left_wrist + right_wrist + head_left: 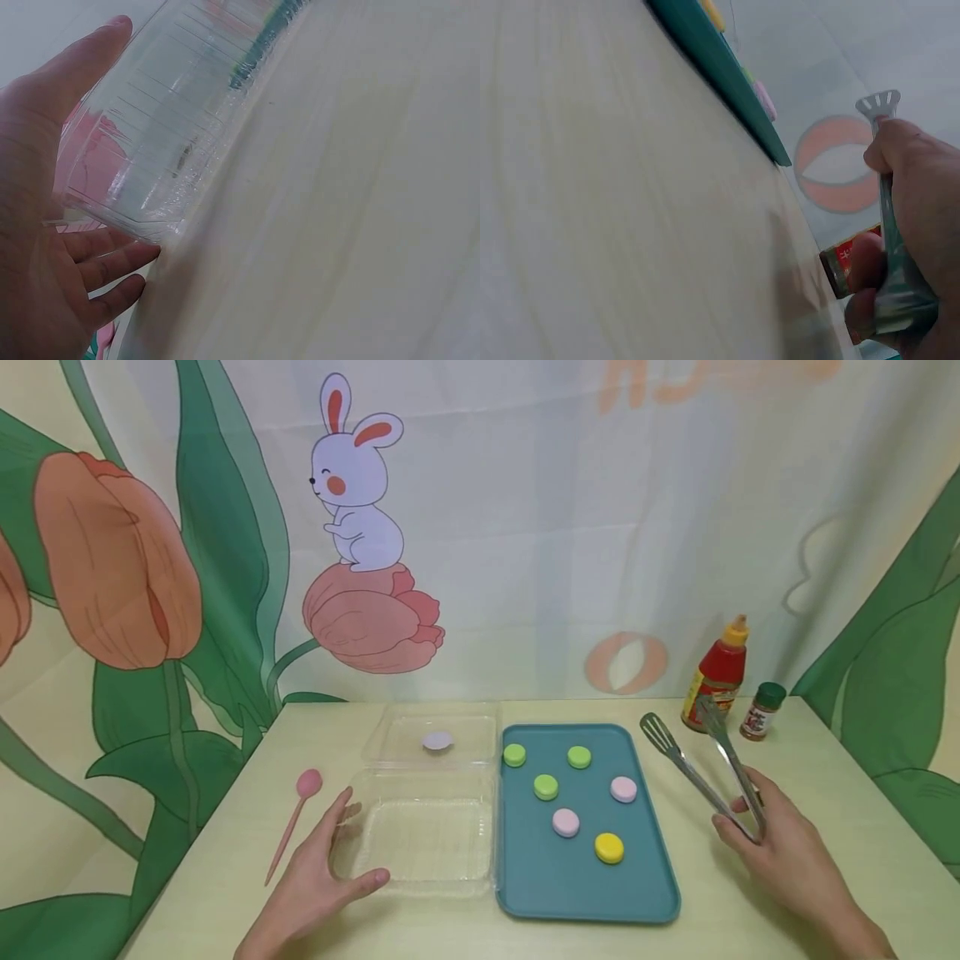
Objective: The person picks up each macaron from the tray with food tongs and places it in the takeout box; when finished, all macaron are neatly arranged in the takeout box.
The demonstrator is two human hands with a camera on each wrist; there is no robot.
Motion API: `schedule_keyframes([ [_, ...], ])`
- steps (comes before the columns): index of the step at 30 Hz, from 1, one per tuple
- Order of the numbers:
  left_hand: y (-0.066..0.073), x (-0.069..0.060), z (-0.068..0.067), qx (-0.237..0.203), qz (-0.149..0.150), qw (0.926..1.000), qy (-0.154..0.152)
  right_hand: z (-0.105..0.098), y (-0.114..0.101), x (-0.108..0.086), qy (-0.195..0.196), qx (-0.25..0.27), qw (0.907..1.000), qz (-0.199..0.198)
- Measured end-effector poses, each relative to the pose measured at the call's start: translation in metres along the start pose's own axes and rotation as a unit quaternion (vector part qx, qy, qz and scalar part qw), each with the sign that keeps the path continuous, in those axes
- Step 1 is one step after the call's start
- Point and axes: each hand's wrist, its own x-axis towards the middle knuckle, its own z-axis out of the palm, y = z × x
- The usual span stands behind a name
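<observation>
My left hand [311,872] is spread at the left side of a clear plastic clamshell box [427,887], thumb near its front and fingers near its far left. The left wrist view has the thumb [90,64] along the box wall; whether it touches is hard to tell. The box's hinged lid [397,743] lies folded back, with a small pale oval [437,741] on it. My right hand [795,852] grips metal tongs [697,785] near their joined end, with the slotted tips apart and holding nothing. Right of the box, a teal tray [585,893] carries green macarons [546,787], pink macarons [566,822] and a yellow macaron [609,848].
A pink spoon [294,827] lies left of the box. At the back right stand a red sauce bottle [716,681] with a yellow cap and a small green-lidded spice jar [762,714]. A printed curtain [510,552] hangs behind the table's far edge.
</observation>
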Motion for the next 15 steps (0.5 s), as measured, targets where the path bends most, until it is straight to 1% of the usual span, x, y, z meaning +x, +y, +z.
schedule_keyframes([
  [4,0.000,0.000,0.001,0.000,-0.003,1.0000,-0.002,-0.003,-0.009,-0.001,-0.038,0.004,0.9993,-0.003],
  [8,0.001,0.000,0.000,0.002,-0.007,1.0000,-0.002,-0.003,-0.015,-0.001,-0.079,0.000,0.9967,0.015],
  [11,0.002,0.000,-0.001,0.001,-0.007,1.0000,-0.003,-0.001,-0.016,-0.001,-0.106,-0.003,0.9941,0.021],
  [15,0.001,0.000,0.001,-0.001,-0.009,1.0000,-0.002,0.000,-0.015,-0.003,-0.128,-0.006,0.9917,0.012],
])
